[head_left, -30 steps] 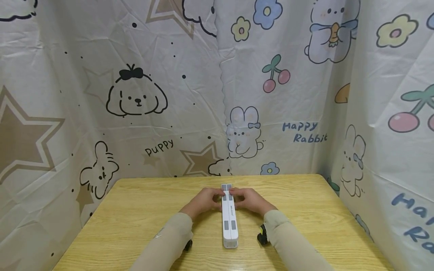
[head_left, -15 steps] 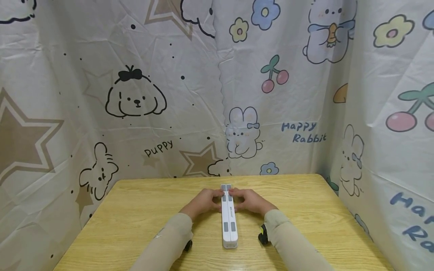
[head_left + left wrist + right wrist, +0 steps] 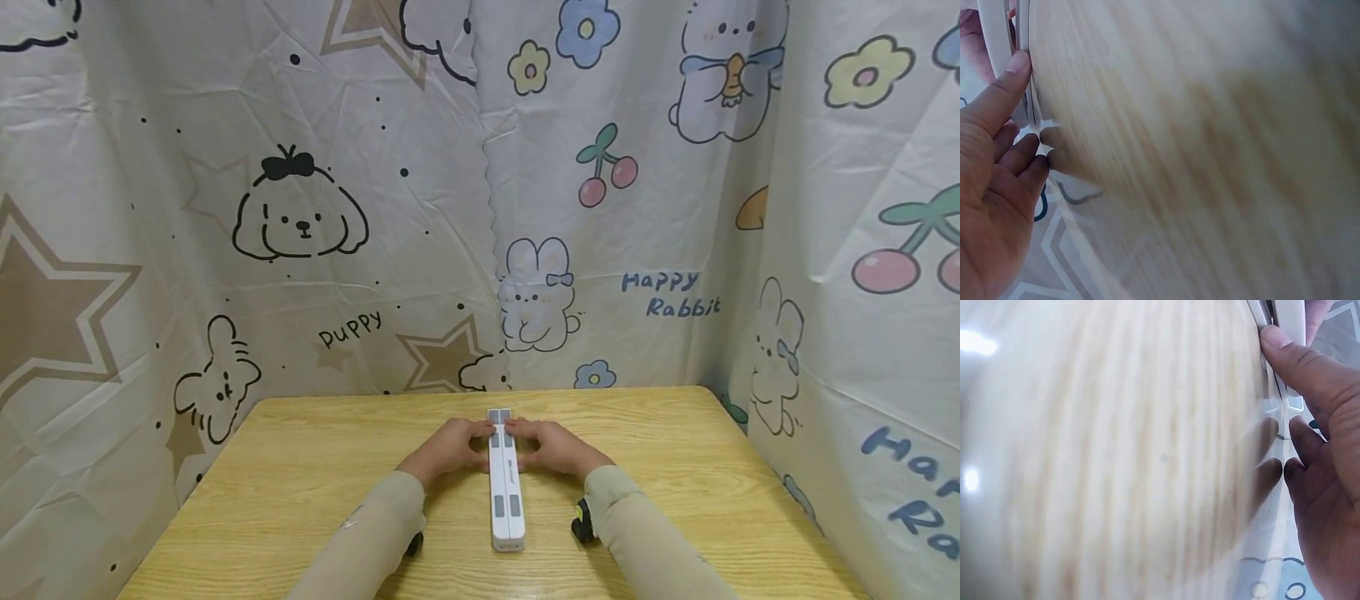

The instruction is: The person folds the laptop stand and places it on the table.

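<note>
A folded white laptop stand (image 3: pixel 507 492) with grey pads on top lies lengthwise on the table in the head view, its narrow end toward me. My left hand (image 3: pixel 450 446) grips its far part from the left, and my right hand (image 3: pixel 558 446) does so from the right. Both index fingers reach onto its top near the far grey pads. In the left wrist view the thumb (image 3: pixel 1010 81) presses the stand's side low down, with other fingertips close to the tabletop. From the right wrist, the thumb (image 3: pixel 1291 353) likewise touches the side; the far fingers are partly hidden.
The wooden table (image 3: pixel 337 450) has bare wood on both sides of the stand. A printed curtain (image 3: pixel 427 208) with cartoon animals hangs close behind the back edge and along the sides. Black wrist devices (image 3: pixel 582 522) sit under the sleeves.
</note>
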Demonstrator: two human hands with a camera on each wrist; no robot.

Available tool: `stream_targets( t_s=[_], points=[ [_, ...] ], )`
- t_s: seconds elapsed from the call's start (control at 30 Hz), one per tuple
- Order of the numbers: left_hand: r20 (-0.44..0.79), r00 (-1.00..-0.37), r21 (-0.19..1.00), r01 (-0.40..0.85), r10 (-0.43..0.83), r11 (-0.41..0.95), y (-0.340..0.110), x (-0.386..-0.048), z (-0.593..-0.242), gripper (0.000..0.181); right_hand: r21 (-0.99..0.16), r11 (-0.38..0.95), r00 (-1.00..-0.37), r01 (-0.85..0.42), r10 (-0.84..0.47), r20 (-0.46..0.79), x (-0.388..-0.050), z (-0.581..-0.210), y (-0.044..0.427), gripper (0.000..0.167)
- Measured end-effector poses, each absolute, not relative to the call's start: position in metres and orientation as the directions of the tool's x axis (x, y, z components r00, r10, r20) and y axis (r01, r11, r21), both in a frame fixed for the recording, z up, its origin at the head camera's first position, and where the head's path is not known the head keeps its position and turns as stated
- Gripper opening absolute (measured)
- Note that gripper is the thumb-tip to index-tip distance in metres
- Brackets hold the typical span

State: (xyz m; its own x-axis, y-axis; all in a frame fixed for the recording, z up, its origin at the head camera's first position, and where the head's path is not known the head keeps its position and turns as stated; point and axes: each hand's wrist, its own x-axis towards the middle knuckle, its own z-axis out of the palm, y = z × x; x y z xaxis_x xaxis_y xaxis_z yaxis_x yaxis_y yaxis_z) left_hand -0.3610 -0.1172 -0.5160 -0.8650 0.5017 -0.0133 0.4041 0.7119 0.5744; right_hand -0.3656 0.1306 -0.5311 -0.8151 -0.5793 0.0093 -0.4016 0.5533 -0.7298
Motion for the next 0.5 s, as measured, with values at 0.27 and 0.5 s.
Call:
stream_targets(
  t_s=[0.27, 0.5],
  points=[
    [-0.026, -0.864, 0.565, 0.403, 0.503, 0.72, -0.119, -0.363, -0.515, 0.071, -0.694, 0.582, -0.802, -0.424, -0.597, -0.011, -0.363, -0.526, 0.13, 0.076],
    [-0.046, -0.858, 0.584, 0.392, 0.511, 0.711, -0.121, -0.361, -0.515, 0.071, -0.651, 0.616, -0.799, -0.443, -0.601, -0.025, -0.357, -0.521, 0.129, 0.074]
  ],
)
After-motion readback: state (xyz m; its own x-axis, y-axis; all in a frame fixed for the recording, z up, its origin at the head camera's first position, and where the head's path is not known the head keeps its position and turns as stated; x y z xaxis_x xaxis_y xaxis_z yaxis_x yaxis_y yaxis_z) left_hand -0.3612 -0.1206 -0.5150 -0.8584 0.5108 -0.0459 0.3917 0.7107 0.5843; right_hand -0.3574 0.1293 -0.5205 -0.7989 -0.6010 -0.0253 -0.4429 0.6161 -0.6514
